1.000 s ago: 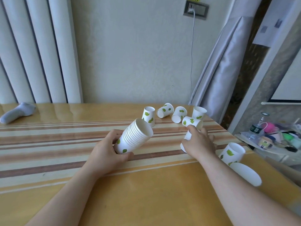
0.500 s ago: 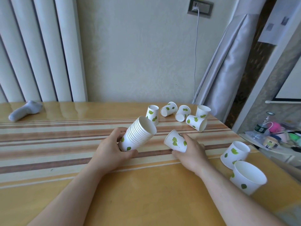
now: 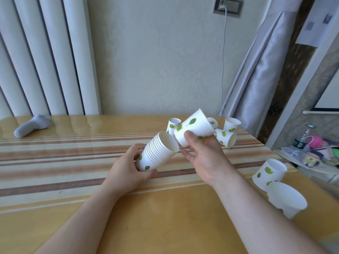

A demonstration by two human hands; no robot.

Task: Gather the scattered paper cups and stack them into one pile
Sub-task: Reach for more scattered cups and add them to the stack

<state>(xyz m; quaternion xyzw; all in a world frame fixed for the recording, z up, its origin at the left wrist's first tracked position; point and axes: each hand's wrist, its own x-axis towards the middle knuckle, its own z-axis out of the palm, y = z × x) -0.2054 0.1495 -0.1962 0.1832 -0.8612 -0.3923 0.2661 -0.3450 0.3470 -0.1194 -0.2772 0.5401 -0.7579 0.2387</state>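
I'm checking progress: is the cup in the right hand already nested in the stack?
Not yet. The single cup, held by the right hand, hangs beside the open mouth of the stack, which the left hand grips.

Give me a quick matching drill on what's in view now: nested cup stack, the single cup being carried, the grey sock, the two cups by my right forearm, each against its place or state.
Things:
1. nested cup stack
2. single cup
3. grey sock
4. two cups

Places or states:
A. lying at the table's far left
B. gripped in the left hand, mouth tilted up and right
C. standing at the table's right edge
D. pinched in the right hand, above the table

Pairs: 1-B, 2-D, 3-A, 4-C
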